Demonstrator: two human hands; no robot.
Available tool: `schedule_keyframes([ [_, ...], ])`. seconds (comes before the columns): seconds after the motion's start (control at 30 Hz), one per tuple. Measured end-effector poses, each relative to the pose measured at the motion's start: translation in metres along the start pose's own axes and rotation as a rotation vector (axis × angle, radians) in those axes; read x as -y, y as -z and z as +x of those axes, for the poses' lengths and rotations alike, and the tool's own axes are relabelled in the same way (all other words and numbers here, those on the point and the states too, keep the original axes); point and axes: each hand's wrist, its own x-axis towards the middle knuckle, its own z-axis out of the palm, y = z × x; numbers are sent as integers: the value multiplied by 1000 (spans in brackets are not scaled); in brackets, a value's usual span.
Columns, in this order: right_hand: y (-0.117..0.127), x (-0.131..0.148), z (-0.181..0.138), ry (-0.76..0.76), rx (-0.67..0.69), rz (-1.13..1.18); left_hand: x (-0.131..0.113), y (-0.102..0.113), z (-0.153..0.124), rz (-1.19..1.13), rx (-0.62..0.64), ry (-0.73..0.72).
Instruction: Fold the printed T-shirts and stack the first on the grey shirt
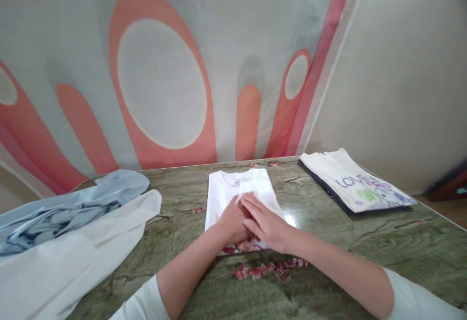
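Note:
A white T-shirt, folded into a rectangle, lies flat on the table with its neckline toward the wall. Part of a coloured print shows at its near edge; the rest is covered by my hands. My left hand lies on the shirt's middle, its fingers partly hidden. Over it, fingertips overlapping, my right hand lies flat with fingers stretched out. Neither hand grasps the cloth.
Folded shirts are stacked at the right, the top one white with "LOVELY"-like lettering. Loose white and grey-blue garments lie heaped at the left. The wood-patterned table meets a wall with a red and white pattern.

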Motion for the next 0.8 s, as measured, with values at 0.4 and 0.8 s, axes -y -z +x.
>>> schedule_keyframes([
  [0.4,31,-65,-42,-365,127,-423,-3,1,0,-34,-36,118],
  [0.8,10,-70,27,-112,202,-260,-4,2,1,-68,-53,108],
])
